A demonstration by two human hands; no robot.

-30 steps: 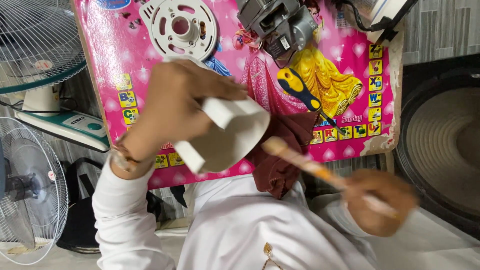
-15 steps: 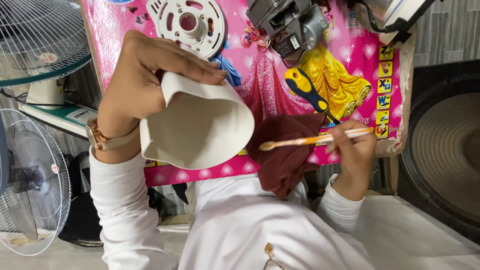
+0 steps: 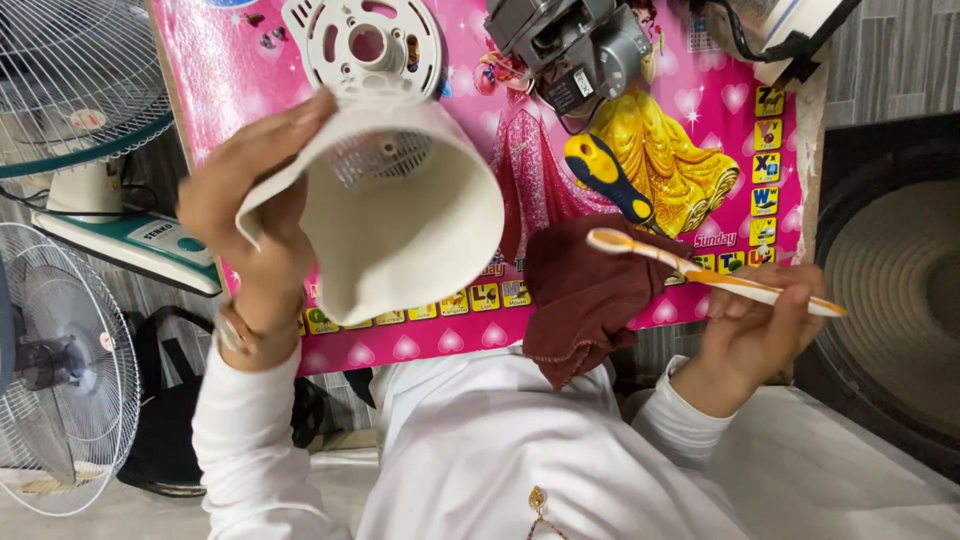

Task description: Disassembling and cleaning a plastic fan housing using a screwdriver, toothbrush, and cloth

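Fan housing [image 3: 400,210], a white plastic shell, is gripped by the left hand [image 3: 250,220] at ten o'clock, open side facing up. Right hand [image 3: 750,335] at four o'clock pinches a toothbrush [image 3: 700,270]. Cleaning seems underway; the bristles must next reach inside the shell.

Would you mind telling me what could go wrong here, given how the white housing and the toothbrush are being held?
1. The left hand grips the white fan housing by its rim only, in the air; it could slip and drop onto the pink mat.
2. The right hand holds the toothbrush far back on its handle, so brushing may be hard to control.
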